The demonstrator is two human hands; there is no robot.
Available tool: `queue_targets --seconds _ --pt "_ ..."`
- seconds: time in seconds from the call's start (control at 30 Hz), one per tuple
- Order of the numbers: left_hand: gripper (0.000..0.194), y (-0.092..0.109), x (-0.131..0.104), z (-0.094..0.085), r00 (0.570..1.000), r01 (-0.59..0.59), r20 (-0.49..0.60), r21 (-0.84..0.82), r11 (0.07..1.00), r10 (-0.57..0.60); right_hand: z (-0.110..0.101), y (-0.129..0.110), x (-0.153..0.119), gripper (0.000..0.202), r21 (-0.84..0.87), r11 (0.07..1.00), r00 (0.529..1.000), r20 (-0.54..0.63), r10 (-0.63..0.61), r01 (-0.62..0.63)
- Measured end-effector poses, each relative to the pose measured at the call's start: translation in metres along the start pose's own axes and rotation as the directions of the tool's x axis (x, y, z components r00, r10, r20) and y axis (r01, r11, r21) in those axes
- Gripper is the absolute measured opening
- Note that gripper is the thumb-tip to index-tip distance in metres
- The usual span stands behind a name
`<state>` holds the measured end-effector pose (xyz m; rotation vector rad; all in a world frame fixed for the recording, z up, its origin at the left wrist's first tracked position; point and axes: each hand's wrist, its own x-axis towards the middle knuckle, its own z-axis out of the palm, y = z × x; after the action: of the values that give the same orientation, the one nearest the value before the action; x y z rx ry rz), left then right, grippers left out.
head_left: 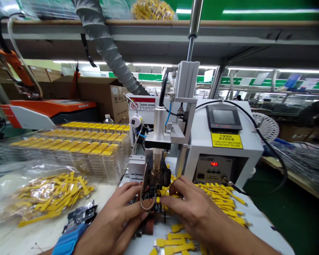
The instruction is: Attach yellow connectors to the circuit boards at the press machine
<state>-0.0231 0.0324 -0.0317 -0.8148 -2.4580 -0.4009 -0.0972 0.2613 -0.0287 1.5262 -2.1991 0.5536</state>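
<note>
Standing on the far side of the hands, a pale machine [248, 118] was the largest thing upon the worktop [262, 221], and its metal column [159, 125] came down almost in the middle. Right of this column, a loose pile of yellow strips [223, 200] was spread, and some more strips [175, 242] lay at the near side, mostly with their long axis from left to right.

Both hands were at the foot of the column, one on each side. The left hand [119, 210] came from the near left, with its fingers bent and their tips against a dark fixture [150, 193]. A thin looped cable [141, 198] passed in front of these fingers, so I could not tell whether they gripped any small part or only rested there.

The right hand [195, 205] came from the near right. Its thumb and forefinger were almost together, and they appeared to pinch one yellow strip [161, 193]. This strip was just left of the right fingertips, under the column and beside the fixture; therefore the right hand was the nearer one. Its long axis seemed to run roughly left to right, but the fingers covered much of it.
</note>
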Motion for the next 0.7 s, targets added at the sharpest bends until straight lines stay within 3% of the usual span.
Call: queue_targets --seconds 0.23,0.47,0.7 --pt "0.03 0.0002 0.0012 -0.0018 1.0 -0.003 -0.003 -0.01 1.0 0.003 0.0013 -0.0002 -0.0021 0.032 0.004 1.0 1.0 0.003 0.008 -0.008" --pt "0.024 -0.0005 0.0001 -0.001 0.996 0.035 0.08 -0.039 0.999 -0.032 0.0024 0.0006 -0.0022 0.03 -0.006 1.0 1.0 0.02 0.014 -0.014" --pt "0.037 0.0021 0.0 -0.0013 0.999 -0.015 0.035 -0.015 1.0 0.016 0.0013 -0.0012 -0.0021 0.034 -0.008 1.0 1.0 -0.004 0.002 -0.002"
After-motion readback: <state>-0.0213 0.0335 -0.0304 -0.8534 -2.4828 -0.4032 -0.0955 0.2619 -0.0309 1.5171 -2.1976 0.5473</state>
